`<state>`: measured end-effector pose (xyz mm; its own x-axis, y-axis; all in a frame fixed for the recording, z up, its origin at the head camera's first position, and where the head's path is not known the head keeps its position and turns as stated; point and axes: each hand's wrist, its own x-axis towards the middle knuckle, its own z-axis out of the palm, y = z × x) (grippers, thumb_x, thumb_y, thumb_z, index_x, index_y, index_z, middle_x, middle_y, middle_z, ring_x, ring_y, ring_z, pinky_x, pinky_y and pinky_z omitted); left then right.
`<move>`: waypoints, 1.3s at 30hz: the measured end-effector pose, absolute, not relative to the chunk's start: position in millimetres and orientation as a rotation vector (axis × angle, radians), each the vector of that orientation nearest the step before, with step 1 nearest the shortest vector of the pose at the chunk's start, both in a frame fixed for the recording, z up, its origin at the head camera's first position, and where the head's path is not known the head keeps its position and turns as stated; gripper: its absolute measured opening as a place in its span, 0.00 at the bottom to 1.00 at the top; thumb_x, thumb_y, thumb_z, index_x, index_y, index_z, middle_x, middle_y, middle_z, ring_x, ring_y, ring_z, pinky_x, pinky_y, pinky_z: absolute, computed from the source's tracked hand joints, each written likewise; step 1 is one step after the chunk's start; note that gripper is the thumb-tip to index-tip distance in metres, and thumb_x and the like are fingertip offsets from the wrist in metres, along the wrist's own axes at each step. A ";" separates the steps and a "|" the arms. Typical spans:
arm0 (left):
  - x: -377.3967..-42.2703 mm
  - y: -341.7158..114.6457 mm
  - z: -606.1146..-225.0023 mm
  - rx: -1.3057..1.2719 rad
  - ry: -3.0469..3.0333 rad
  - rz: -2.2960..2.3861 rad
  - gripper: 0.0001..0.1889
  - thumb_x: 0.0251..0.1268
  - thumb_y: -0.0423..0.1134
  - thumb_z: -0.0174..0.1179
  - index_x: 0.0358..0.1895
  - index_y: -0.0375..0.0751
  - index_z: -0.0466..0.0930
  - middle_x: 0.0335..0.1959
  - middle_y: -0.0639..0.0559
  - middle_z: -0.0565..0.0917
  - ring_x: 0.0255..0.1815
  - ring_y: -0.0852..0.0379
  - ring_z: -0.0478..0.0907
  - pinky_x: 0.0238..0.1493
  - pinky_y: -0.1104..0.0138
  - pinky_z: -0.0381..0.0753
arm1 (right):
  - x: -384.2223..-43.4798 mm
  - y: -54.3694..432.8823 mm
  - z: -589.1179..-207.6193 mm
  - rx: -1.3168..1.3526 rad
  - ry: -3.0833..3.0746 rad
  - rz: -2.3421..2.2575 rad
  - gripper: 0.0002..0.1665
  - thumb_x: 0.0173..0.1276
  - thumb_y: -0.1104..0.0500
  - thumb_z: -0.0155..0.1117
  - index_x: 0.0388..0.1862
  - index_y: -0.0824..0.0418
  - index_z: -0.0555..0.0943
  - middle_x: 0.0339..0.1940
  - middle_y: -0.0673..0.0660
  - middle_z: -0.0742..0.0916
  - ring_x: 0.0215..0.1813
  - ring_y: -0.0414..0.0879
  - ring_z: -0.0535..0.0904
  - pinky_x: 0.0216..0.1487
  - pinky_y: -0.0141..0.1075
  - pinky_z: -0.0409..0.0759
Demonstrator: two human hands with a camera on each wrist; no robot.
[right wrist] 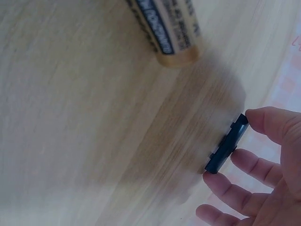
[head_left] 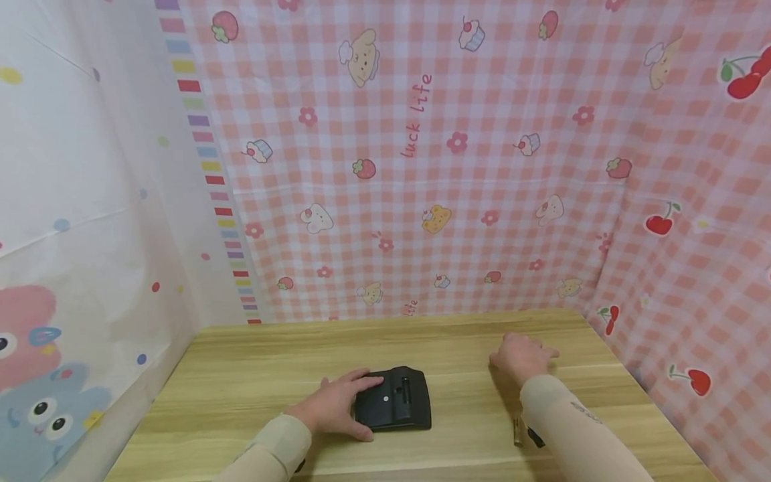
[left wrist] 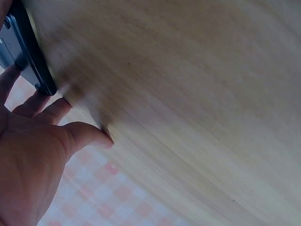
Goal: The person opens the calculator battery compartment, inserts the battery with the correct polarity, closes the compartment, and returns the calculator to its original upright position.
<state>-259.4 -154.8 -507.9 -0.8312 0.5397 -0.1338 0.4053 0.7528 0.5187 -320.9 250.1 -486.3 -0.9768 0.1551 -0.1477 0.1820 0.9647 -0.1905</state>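
A flat black calculator (head_left: pixel 385 410) lies on the wood-grain table, its back facing up, with a dark slot in the raised part. My left hand (head_left: pixel 337 405) holds it from the left, thumb at the near edge and fingers at the far edge and on the back. In the left wrist view only a corner of the calculator (left wrist: pixel 35 56) shows, and the little finger sticks out past it. Farther right, my right hand (head_left: pixel 523 358) pinches a small black battery cover (right wrist: pixel 227 143) between thumb and fingertips, close over the table. The head view hides this cover.
A gold-and-black battery (head_left: pixel 517 432) lies beside my right forearm; its printed end shows large in the right wrist view. Patterned cloth (head_left: pixel 421 254) hangs behind the table (head_left: pixel 464 462) and along both sides.
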 end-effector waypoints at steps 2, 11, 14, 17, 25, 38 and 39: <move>-259.0 -154.8 -507.8 0.744 2.677 0.699 0.52 0.51 0.57 0.84 0.82 0.62 0.68 0.86 0.41 0.63 0.83 0.31 0.65 0.70 0.14 0.49 | -320.0 250.1 -485.7 0.247 2.987 -0.302 0.35 0.73 0.44 0.67 0.68 0.67 0.79 0.67 0.81 0.81 0.68 0.85 0.72 0.69 0.86 0.56; -258.5 -154.7 -505.9 0.743 2.673 0.707 0.52 0.51 0.56 0.84 0.82 0.61 0.68 0.86 0.41 0.62 0.83 0.31 0.64 0.70 0.15 0.49 | -319.1 249.5 -484.7 0.243 2.981 -0.278 0.34 0.73 0.43 0.66 0.63 0.69 0.80 0.66 0.81 0.81 0.68 0.85 0.72 0.68 0.88 0.54; -258.4 -154.9 -506.3 0.753 2.676 0.705 0.52 0.50 0.56 0.84 0.82 0.60 0.68 0.86 0.40 0.62 0.83 0.31 0.64 0.69 0.14 0.50 | -320.4 248.6 -485.2 0.247 2.970 -0.270 0.36 0.74 0.42 0.66 0.63 0.70 0.80 0.68 0.81 0.80 0.69 0.86 0.71 0.68 0.88 0.54; -258.0 -155.0 -506.5 0.756 2.680 0.705 0.52 0.50 0.56 0.84 0.82 0.60 0.68 0.86 0.40 0.62 0.83 0.31 0.64 0.69 0.14 0.50 | -321.3 248.6 -485.9 0.248 2.967 -0.271 0.35 0.73 0.40 0.66 0.62 0.70 0.81 0.68 0.81 0.80 0.70 0.87 0.70 0.67 0.89 0.54; -256.7 -154.8 -505.9 0.756 2.683 0.709 0.52 0.50 0.56 0.84 0.82 0.59 0.68 0.86 0.40 0.62 0.83 0.31 0.64 0.69 0.14 0.50 | -320.1 248.9 -485.4 0.237 2.975 -0.270 0.39 0.72 0.35 0.67 0.61 0.68 0.83 0.68 0.80 0.81 0.71 0.88 0.70 0.68 0.88 0.53; -259.8 -158.4 -510.7 0.761 2.683 0.706 0.53 0.50 0.57 0.84 0.82 0.61 0.68 0.86 0.41 0.62 0.82 0.31 0.66 0.69 0.14 0.50 | -317.6 245.9 -482.9 0.230 2.983 -0.248 0.50 0.70 0.29 0.67 0.65 0.73 0.79 0.68 0.81 0.80 0.70 0.87 0.71 0.69 0.86 0.56; -259.9 -158.5 -511.0 0.762 2.684 0.706 0.53 0.50 0.57 0.84 0.82 0.60 0.68 0.86 0.40 0.62 0.82 0.30 0.66 0.69 0.14 0.50 | -317.0 245.6 -482.5 0.229 2.985 -0.250 0.51 0.70 0.28 0.67 0.64 0.74 0.79 0.67 0.81 0.80 0.69 0.87 0.72 0.69 0.86 0.57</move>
<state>-259.9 -158.5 -511.0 -0.8277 0.5492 -0.1153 0.4214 0.7440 0.5185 -317.0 245.6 -482.5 -0.9789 0.1397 -0.1489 0.1625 0.9746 -0.1538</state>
